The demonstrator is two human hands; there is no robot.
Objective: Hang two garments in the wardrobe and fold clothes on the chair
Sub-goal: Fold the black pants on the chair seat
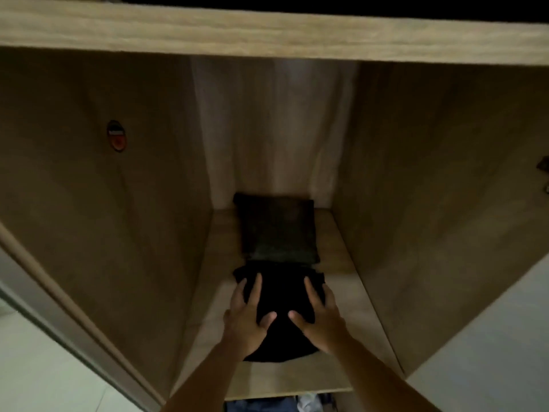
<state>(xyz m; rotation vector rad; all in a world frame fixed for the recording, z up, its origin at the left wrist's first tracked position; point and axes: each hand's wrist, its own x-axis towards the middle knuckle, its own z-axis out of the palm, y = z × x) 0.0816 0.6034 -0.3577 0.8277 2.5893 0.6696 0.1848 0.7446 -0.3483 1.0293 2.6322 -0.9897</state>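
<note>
On the far left, the wardrobe's left side panel (89,203) carries a small round red-and-black sticker (116,136); to its right the wooden shelf (344,367) runs back to a pale rear wall, under a thick upper board (267,34) near the top of the view. The left hand (245,318) lies flat on the near black folded garment (280,295), fingers (256,288) spread and open, pressing down, not pinching; the right hand (322,318) does the same on the garment's right half, fingers open and splayed, thumb turned inward. That garment sits on the shelf near the front, its far edge touching or just overlapping a second dark folded garment (277,227) pushed back against the rear wall.

Risks, as I judge them: if the hands slide the near garment farther in, it may ride up over the far one and rumple both folds; the cause would be the touching edges and the soft cloth; a lopsided push from one hand could skew the fold toward a side wall; lifting the palms quickly might let the rounded near edge spring open, since that end looks less squarely folded.

As for containers, this compartment holds only the two folded garments; below the shelf's front edge, some blue and pale cloth (267,405) shows, too cropped to identify; at the right edge a small dark fitting (543,165) is barely visible.
</note>
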